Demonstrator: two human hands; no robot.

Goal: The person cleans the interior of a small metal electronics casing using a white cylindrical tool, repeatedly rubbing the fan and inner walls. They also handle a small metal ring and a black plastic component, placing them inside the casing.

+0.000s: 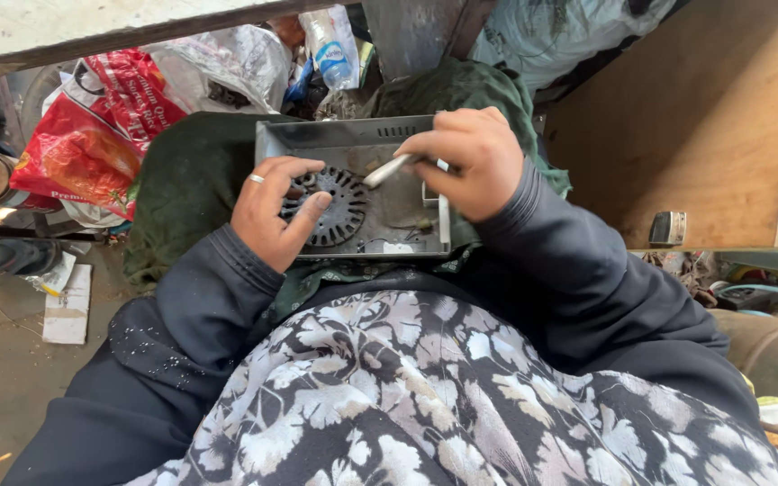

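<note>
One grey metal tray (353, 144) is lying on a dark green cloth (191, 180) across the person's lap, with one round black slotted grille (335, 209) set in its floor. The left hand (272, 211), wearing one ring, is resting on the grille, thumb and fingers spread over its slots and pressing down rather than gripping. The right hand (474, 162) is closing snugly around one slim pale tool (389, 170), whose tip is slanting down into the tray just beside the grille. Beyond the tray, one red plastic bag (92, 135) and one crumpled clear bag (236, 58) are lying against each other, and one plastic bottle (328, 45) is sticking up near them. One plywood panel (704, 117) is standing to the right, and one white scrap of card (68, 306) is lying on the dirt floor at the left.
</note>
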